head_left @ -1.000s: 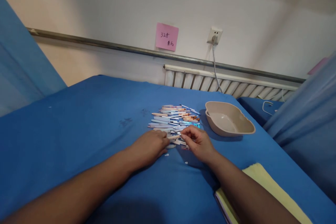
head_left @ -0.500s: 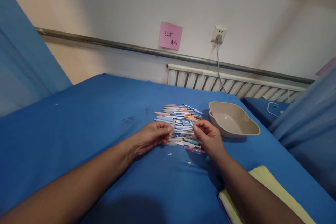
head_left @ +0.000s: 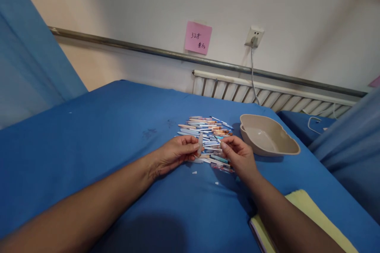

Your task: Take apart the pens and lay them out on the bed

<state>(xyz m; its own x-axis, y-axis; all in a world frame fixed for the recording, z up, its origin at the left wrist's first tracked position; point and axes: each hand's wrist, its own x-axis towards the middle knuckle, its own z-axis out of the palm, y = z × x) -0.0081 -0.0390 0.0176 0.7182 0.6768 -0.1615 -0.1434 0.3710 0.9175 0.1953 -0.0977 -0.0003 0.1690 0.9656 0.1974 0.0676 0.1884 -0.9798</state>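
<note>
Between thumb and fingers, my left hand point(head_left: 184, 149) pinches a pale pen barrel point(head_left: 200, 142), held nearly upright. My right hand point(head_left: 237, 151) is closed on a thin pen refill point(head_left: 217, 139) whose dark tip points up and left. The two hands are a short way apart, over a heap of pens and refills point(head_left: 204, 128) in blue, white, orange and brown. Parts of the heap are hidden behind my fingers. Two small white pieces, one a little cone point(head_left: 194, 172) and the other a tip point(head_left: 216, 183), lie on the blue cloth in front of the heap.
A beige basin point(head_left: 267, 136) stands right of the heap. Beneath my right forearm lies a folded yellow cloth point(head_left: 308, 209). The blue-covered table point(head_left: 103, 126) meets a wall with a radiator point(head_left: 231, 85), a metal rail point(head_left: 148, 52) and a plugged socket point(head_left: 254, 36). Blue curtains hang at both sides.
The view has shifted slightly, so everything appears a little further right. In my left hand, the pen barrel stands more upright. Both hands keep their hold.
</note>
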